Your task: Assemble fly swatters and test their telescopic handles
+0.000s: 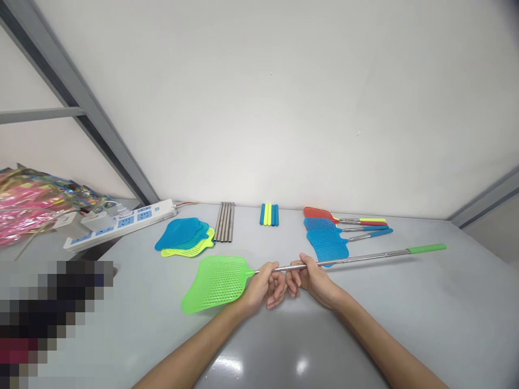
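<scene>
A green fly swatter (214,282) with a long extended metal rod and a green grip (426,248) at its right end lies across the grey table (446,308), just above it. My left hand (263,286) is closed round the rod next to the swatter head. My right hand (310,278) is closed round the rod right beside it, the knuckles of both hands almost touching.
At the back lie a stack of blue and yellow swatter heads (184,236), several metal rods (225,221), coloured grips (269,214) and three assembled swatters (336,229). A power strip (121,220) and shiny pink packaging (28,200) sit at the left.
</scene>
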### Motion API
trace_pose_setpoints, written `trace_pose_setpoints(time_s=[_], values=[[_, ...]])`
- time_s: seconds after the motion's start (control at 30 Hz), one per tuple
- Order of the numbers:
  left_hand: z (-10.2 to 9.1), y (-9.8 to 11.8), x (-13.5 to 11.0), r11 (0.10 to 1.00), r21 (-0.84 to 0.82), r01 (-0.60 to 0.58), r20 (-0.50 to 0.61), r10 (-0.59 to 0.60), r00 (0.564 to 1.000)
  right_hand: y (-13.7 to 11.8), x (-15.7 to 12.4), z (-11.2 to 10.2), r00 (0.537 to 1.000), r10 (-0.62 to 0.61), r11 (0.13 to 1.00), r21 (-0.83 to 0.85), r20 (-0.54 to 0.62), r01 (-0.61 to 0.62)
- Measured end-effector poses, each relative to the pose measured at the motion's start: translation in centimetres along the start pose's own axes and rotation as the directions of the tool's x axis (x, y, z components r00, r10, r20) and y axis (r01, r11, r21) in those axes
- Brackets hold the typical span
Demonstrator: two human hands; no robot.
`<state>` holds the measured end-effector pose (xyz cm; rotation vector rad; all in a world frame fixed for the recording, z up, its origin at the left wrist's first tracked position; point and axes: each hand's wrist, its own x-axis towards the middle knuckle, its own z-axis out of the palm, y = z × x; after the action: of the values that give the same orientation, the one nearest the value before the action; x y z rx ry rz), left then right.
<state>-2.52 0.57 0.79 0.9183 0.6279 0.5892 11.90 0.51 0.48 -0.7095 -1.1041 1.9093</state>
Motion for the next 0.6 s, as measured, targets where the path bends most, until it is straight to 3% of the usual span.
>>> trace_pose_setpoints(time_s=[0.2, 0.6], values=[[-0.21, -0.46, 0.10, 1.000, -0.009, 0.018, 0.042, -0.018, 0.999, 0.72, 0.13, -0.16, 1.000, 0.029, 1.000, -0.010, 0.003, -0.029], [-0.04, -0.74, 0.02, 0.999, 0.030, 0.034, 0.025, -0.034, 0.999, 1.02, 0.13, 0.08, 0.998, 0.059, 0.997, -0.040, 0.001, -0.059]])
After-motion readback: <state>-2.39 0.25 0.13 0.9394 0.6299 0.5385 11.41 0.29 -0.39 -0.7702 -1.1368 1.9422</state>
